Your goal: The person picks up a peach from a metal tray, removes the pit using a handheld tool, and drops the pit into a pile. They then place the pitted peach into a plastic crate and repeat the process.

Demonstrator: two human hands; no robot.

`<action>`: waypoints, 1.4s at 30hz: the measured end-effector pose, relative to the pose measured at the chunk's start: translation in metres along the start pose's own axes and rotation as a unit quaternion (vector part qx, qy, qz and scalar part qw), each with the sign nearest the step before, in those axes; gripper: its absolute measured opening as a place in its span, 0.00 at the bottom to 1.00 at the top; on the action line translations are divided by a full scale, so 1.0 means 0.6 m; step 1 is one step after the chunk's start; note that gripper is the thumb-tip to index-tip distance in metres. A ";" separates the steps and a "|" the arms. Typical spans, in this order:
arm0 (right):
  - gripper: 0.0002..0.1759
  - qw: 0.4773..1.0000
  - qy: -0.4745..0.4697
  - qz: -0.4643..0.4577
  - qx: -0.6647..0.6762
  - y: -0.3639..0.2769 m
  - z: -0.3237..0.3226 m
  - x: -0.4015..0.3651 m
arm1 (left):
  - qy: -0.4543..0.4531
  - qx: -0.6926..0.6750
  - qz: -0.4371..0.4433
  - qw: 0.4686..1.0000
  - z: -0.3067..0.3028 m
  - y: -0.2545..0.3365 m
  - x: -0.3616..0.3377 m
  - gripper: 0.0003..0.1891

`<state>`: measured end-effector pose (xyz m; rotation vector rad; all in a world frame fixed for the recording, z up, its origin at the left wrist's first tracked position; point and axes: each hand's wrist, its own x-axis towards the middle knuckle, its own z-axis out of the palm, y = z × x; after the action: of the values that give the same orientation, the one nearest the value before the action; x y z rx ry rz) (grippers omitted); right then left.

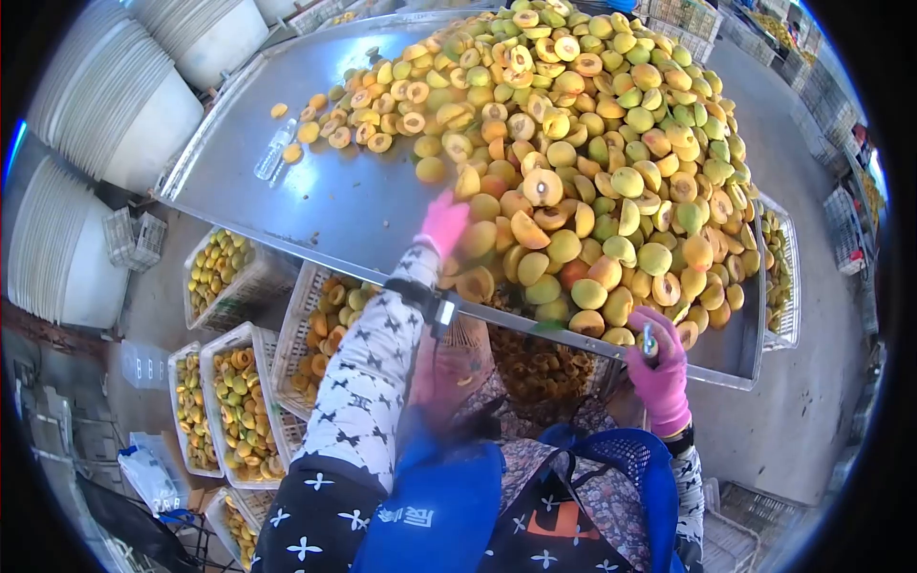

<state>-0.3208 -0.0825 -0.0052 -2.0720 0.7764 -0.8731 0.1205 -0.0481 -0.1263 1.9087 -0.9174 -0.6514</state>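
A big heap of halved yellow peaches (592,191) covers much of the metal table (315,205). My left hand (442,224), in a pink glove, reaches over the table to the heap's left edge. Its fingertips are right at a peach half (466,182), blurred by motion, so I cannot tell whether they grip it. At the table's front rim, my pink-gloved right hand (661,377) is closed around a small hand tool (650,341) with a shiny metal end. Several peach halves lie just beyond that tool.
Crates of peaches (246,406) stand on the floor at left, below the table. Brown scraps (543,368) lie under its front rim by my lap. A clear plastic bottle (276,150) rests on the table's left part. Another crate (780,277) stands off the right edge.
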 end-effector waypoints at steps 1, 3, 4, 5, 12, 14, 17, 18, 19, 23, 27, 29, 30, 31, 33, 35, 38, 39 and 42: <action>0.25 1.000 -0.001 -0.003 0.011 0.002 0.008 -0.006 | -0.008 -0.073 -0.010 0.997 0.011 0.019 -0.016 0.27; 0.25 1.000 -0.018 -0.003 0.012 -0.013 0.014 -0.013 | -0.038 -0.336 -0.042 0.940 0.018 0.077 -0.059 0.29; 0.25 1.000 -0.024 -0.007 0.017 -0.010 0.015 -0.022 | -0.078 -0.413 -0.036 0.906 0.015 0.118 -0.088 0.29; 0.25 0.999 -0.032 -0.012 0.022 -0.006 0.020 -0.031 | -0.114 -0.487 -0.031 0.865 0.014 0.138 -0.106 0.28; 0.26 0.994 -0.058 0.054 0.077 0.003 0.018 -0.076 | -0.079 -0.340 0.024 0.937 0.032 0.164 -0.159 0.37; 0.26 0.979 -0.080 0.148 0.115 0.000 0.012 -0.097 | 0.024 -0.195 0.114 0.974 0.037 0.140 -0.173 0.36; 0.26 0.965 -0.074 0.212 0.137 0.016 0.013 -0.133 | 0.082 0.041 0.141 0.986 0.030 0.152 -0.216 0.29; 0.25 0.942 -0.088 0.278 0.166 0.002 0.005 -0.139 | 0.083 0.123 0.123 0.981 0.031 0.161 -0.243 0.26; 0.24 0.951 -0.079 0.265 0.138 0.000 0.008 -0.144 | 0.092 0.169 0.126 0.973 0.034 0.163 -0.258 0.25; 0.17 0.963 -0.091 0.243 0.079 -0.014 0.014 -0.144 | 0.091 0.246 0.184 0.947 0.059 0.124 -0.243 0.26; 0.15 0.894 -0.050 0.315 0.315 0.028 0.042 -0.150 | 0.118 0.183 0.300 0.929 0.073 0.137 -0.220 0.23; 0.18 0.844 -0.043 0.326 0.424 -0.017 0.032 -0.112 | 0.120 0.142 0.362 0.913 0.077 0.195 -0.237 0.24; 0.19 0.835 -0.036 0.334 0.437 -0.035 0.032 -0.094 | 0.125 0.148 0.396 0.898 0.082 0.223 -0.260 0.24; 0.20 0.829 -0.031 0.331 0.450 -0.053 0.033 -0.075 | 0.128 0.152 0.423 0.884 0.090 0.244 -0.287 0.24; 0.21 0.821 -0.023 0.317 0.475 -0.080 0.044 -0.034 | 0.080 0.169 0.449 0.874 0.109 0.284 -0.328 0.25; 0.21 0.808 -0.025 0.286 0.515 -0.073 0.057 -0.017 | 0.018 0.161 0.465 0.871 0.138 0.285 -0.355 0.30; 0.20 0.801 -0.072 0.267 0.530 -0.052 0.059 -0.008 | 0.039 0.032 0.367 0.929 0.147 0.291 -0.398 0.34; 0.20 0.817 -0.098 0.286 0.491 -0.065 0.037 -0.004 | -0.060 -0.272 0.176 0.944 0.156 0.264 -0.394 0.34; 0.17 0.831 -0.149 0.277 0.460 -0.062 0.044 -0.001 | -0.178 -0.369 0.090 0.908 0.142 0.240 -0.376 0.31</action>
<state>-0.2917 -0.0515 0.0116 -0.9946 0.5617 -0.4235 -0.1232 0.0445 -0.0219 1.0344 -0.8830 -1.0748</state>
